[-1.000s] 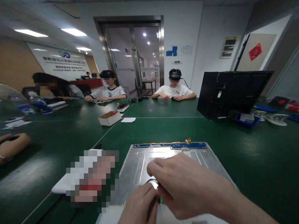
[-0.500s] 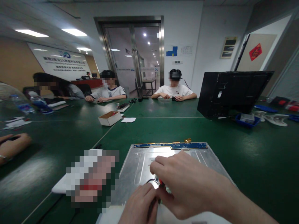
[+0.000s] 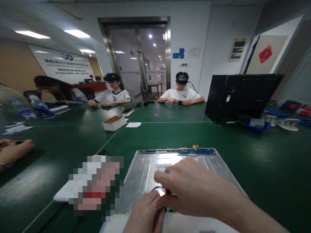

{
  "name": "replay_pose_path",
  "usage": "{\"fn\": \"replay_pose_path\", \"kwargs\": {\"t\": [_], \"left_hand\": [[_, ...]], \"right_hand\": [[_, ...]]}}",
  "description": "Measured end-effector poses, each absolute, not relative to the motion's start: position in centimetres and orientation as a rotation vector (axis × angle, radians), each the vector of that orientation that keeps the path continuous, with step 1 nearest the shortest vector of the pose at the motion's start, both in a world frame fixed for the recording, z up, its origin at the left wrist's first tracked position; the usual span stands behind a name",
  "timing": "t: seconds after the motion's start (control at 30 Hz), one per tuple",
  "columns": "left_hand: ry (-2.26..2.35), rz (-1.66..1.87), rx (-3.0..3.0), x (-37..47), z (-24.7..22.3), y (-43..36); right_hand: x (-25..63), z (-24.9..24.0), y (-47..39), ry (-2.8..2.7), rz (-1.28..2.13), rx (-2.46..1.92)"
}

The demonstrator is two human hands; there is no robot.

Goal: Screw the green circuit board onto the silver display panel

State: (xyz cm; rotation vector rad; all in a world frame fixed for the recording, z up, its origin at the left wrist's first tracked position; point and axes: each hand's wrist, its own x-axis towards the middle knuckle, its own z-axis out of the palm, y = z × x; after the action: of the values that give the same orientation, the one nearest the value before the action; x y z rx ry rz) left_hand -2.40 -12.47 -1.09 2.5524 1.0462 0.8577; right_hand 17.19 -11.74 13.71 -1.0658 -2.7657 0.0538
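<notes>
A silver metal panel [image 3: 145, 168] lies flat on the green table [image 3: 170, 132] in front of me, with a narrow blue circuit strip [image 3: 181, 151] along its far edge. My right hand [image 3: 194, 191] rests over the panel's middle, its fingertips pinched on a small red and black wire connector [image 3: 166, 190]. My left hand [image 3: 145, 213] sits at the bottom edge, fingers curled against the same black wire; what it grips is hidden.
A pixelated white object [image 3: 94, 181] lies left of the panel. A black monitor back [image 3: 240, 97] stands at the right, with a blue tray [image 3: 257, 124] beside it. An open cardboard box [image 3: 114, 123] sits mid-table. Several people sit across the table; another person's hand [image 3: 14, 152] rests at the left.
My right hand has shifted slightly over the connector, fingers re-pinching it. The hand at the left edge moved a little. The panel stays in place.
</notes>
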Motion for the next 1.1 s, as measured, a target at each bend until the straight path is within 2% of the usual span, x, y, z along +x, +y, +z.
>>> {"fn": "replay_pose_path", "kwargs": {"t": [0.33,0.57,1.1], "left_hand": [[1.052,0.861,2.472,-2.2,-0.1,-12.7],[1.041,0.825,2.527,-2.5,-0.8,-12.4],[1.044,0.87,2.469,-2.3,-0.1,-12.6]], "right_hand": [[17.2,14.4,-12.0,-2.783,0.106,-0.993],[16.9,13.8,-11.8,-2.759,-0.017,-1.07],[17.0,14.2,-12.1,-2.781,0.052,-0.997]]}}
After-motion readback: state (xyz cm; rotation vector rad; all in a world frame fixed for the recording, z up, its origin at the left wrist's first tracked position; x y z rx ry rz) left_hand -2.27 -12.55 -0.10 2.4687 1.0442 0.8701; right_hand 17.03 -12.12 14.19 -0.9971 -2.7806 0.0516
